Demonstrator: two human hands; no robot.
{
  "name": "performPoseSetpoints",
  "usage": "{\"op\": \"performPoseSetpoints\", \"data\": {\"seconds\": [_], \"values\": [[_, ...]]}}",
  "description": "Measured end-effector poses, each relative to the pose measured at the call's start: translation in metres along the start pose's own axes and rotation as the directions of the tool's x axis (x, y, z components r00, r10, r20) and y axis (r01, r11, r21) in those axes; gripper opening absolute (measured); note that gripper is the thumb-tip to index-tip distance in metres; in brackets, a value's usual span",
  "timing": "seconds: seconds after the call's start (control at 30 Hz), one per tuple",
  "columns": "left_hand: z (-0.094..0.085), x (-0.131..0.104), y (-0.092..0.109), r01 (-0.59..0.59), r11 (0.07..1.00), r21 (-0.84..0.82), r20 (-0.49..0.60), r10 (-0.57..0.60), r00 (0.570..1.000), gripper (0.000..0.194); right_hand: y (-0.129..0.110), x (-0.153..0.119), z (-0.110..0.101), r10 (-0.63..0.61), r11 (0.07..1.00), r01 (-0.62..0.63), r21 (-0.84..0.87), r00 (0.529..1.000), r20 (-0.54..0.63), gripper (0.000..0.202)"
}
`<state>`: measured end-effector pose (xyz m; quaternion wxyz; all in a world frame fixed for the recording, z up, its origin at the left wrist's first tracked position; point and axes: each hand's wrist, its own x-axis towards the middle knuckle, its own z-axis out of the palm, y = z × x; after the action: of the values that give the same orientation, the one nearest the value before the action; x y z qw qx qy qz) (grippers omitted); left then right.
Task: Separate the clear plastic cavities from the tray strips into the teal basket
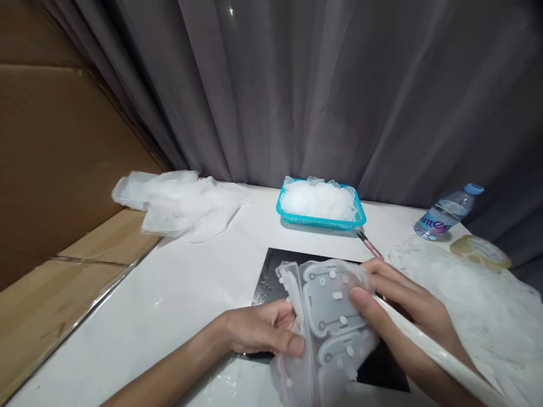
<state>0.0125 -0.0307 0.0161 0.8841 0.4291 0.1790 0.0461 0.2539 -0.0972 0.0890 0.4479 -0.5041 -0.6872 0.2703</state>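
Observation:
A translucent, pale plastic sheet (335, 299) with rounded shapes and small white tabs is held up between my two hands, over a black mat (384, 362). My left hand (267, 328) grips its left edge, thumb in front and fingers curled behind. On the upper right, my right hand (403, 305) pinches the sheet with the thumb on its face; the other fingers are partly hidden behind it. A thin white strip (432, 345) runs across my right hand and forearm towards the lower right.
A blue basket (321, 220) of white material stands at the back, near a pinkish cutting tool (370, 245). White bags (182, 203) lie back left beside cardboard (93, 243). At right are a water bottle (447, 213), a tape roll (481, 251) and a translucent heap (470, 305).

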Motion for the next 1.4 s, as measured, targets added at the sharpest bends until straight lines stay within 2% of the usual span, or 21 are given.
{"op": "performPoseSetpoints", "data": {"seconds": [0.1,0.23,0.3,0.4,0.5,0.57,0.63,0.77,0.9,1.0,1.1,1.2,1.27,1.33,1.37,1.4], "values": [[-0.006,-0.006,-0.009,0.027,0.992,-0.122,-0.026,-0.03,0.999,0.05,-0.003,0.001,-0.012,0.041,0.999,-0.044,0.031,0.996,0.075,0.025],[-0.003,-0.017,-0.022,0.115,0.967,-0.225,0.12,-0.09,0.989,0.049,-0.014,-0.008,-0.023,0.084,0.992,-0.096,0.087,0.988,0.133,0.025],[0.001,-0.016,-0.025,0.084,0.965,-0.246,0.06,-0.072,0.996,0.052,-0.011,-0.009,-0.02,0.1,0.991,-0.11,0.076,0.987,0.125,0.027],[0.0,-0.002,-0.019,-0.039,0.971,-0.237,-0.179,-0.004,0.984,0.051,0.016,-0.001,-0.008,0.14,0.99,-0.139,-0.018,0.988,0.064,0.037],[-0.014,0.011,-0.008,-0.042,0.993,-0.112,-0.328,0.003,0.945,0.062,0.059,0.012,0.002,0.126,0.981,-0.114,-0.156,0.99,0.069,0.045],[-0.024,0.014,-0.002,0.006,1.0,0.001,-0.356,-0.005,0.934,0.071,0.087,0.016,0.006,0.133,0.979,-0.103,-0.176,0.977,0.167,0.043],[-0.03,0.011,0.001,0.068,0.992,0.103,-0.345,-0.028,0.938,0.076,0.108,0.017,0.01,0.121,0.977,-0.081,-0.196,0.972,0.202,0.041],[-0.032,0.003,0.002,0.117,0.971,0.209,-0.289,-0.054,0.956,0.085,0.127,0.012,0.023,0.052,0.969,-0.011,-0.247,0.986,0.159,0.038],[-0.032,0.0,0.003,0.115,0.954,0.278,-0.227,-0.051,0.972,0.097,0.13,0.007,0.038,0.069,0.968,-0.063,-0.244,0.997,0.017,0.036],[-0.034,-0.001,0.004,0.12,0.937,0.327,-0.237,-0.041,0.971,0.095,0.136,0.004,0.049,-0.028,0.949,0.0,-0.315,0.996,-0.085,0.028],[-0.037,-0.002,0.005,0.129,0.895,0.428,-0.297,0.004,0.955,0.084,0.147,0.001,0.056,-0.156,0.881,0.11,-0.459,0.986,-0.064,0.028],[-0.04,-0.003,0.004,0.185,0.799,0.572,-0.405,0.08,0.911,0.07,0.15,-0.001,0.054,-0.194,0.808,0.135,-0.574,0.98,-0.043,0.028],[-0.039,-0.003,0.004,0.239,0.716,0.656,-0.485,0.158,0.86,0.062,0.138,0.0,0.045,-0.214,0.772,0.121,-0.624,0.974,-0.076,0.026],[-0.037,-0.003,0.005,0.28,0.624,0.73,-0.526,0.251,0.812,0.054,0.116,0.001,0.032,-0.22,0.759,0.118,-0.641,0.972,-0.082,0.022],[-0.035,-0.003,0.006,0.295,0.582,0.758,-0.53,0.285,0.799,0.052,0.102,-0.001,0.025,-0.215,0.766,0.141,-0.627,0.976,-0.044,0.019],[-0.034,-0.003,0.007,0.305,0.547,0.78,-0.527,0.31,0.791,0.052,0.088,-0.004,0.02,-0.196,0.783,0.186,-0.594,0.979,0.049,0.016]]}}
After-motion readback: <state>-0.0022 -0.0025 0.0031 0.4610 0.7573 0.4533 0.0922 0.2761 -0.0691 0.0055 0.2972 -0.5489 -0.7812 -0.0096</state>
